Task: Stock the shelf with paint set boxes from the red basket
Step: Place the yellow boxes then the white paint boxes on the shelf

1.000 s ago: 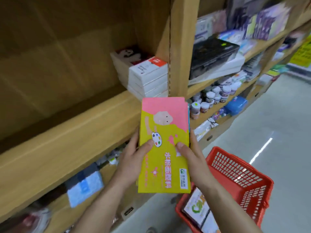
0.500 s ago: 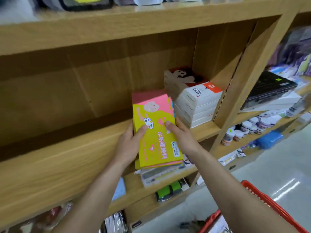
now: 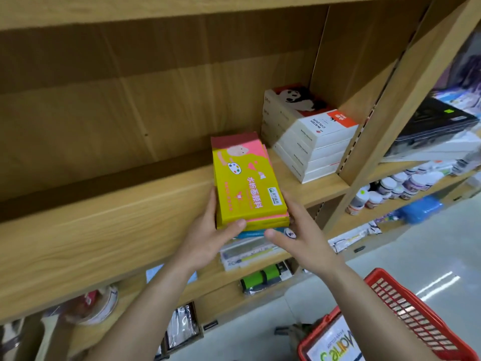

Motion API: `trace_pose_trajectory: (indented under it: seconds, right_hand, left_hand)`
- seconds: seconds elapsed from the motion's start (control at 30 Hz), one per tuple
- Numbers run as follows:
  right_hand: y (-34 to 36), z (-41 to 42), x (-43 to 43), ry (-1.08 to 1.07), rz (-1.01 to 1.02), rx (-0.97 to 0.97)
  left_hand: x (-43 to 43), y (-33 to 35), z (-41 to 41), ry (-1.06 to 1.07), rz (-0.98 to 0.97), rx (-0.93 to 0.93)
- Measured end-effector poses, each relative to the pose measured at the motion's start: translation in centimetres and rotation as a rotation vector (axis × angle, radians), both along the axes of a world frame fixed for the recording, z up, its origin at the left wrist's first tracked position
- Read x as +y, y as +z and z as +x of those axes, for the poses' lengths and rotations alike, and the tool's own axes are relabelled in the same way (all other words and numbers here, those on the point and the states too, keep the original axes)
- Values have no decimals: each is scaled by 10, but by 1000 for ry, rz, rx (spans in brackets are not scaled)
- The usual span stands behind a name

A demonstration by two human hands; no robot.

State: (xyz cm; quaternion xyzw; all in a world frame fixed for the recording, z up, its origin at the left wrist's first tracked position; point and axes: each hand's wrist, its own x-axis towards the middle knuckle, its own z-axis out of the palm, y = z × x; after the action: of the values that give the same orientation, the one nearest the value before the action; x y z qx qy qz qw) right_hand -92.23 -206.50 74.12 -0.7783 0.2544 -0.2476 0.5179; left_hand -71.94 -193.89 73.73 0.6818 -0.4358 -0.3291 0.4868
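A small stack of yellow-and-pink paint set boxes (image 3: 244,183) lies flat on the wooden shelf (image 3: 109,225), its near end over the shelf's front edge. My left hand (image 3: 208,235) grips the stack's left side, thumb on the near end. My right hand (image 3: 299,230) is at the stack's right side and near end, fingers spread against it. The red basket (image 3: 406,316) sits low at the bottom right, with another box (image 3: 335,345) inside it.
A stack of white watercolour boxes (image 3: 309,136) with a panda on top stands just right of the paint sets, against the shelf's upright. Left of the paint sets the shelf board is bare. Lower shelves hold packets and small paint jars (image 3: 395,188).
The stack has gone from mid-air in front of the shelf onto the shelf board and slid further in. The view has turned toward the shelf.
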Motion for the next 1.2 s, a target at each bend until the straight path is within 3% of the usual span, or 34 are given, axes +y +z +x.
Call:
trace_pose_trajectory:
  seconds: [0.1,0.23,0.43,0.67,1.0,1.2]
  right_hand:
    - [0,5,-3,-41,-151,31]
    - [4,14,-33,-138,-170,86]
    - [-10,5,-53,-537,-244,124]
    - [-20,15,-51,-435,-434,320]
    - [-29,27,-39,-458,-394,450]
    - [-16,13,-39,-397,-314,440]
  left_hand:
    - [-9,3,-15,69,-19,-96]
    - [-41,4,-28,152,-1,-127]
    - [-90,11,-23,122,59,-215]
    - [-111,10,-5,139,131,-366]
    - [-113,5,-2,174,185,-467]
    - [-91,13,-16,218,114,-442]
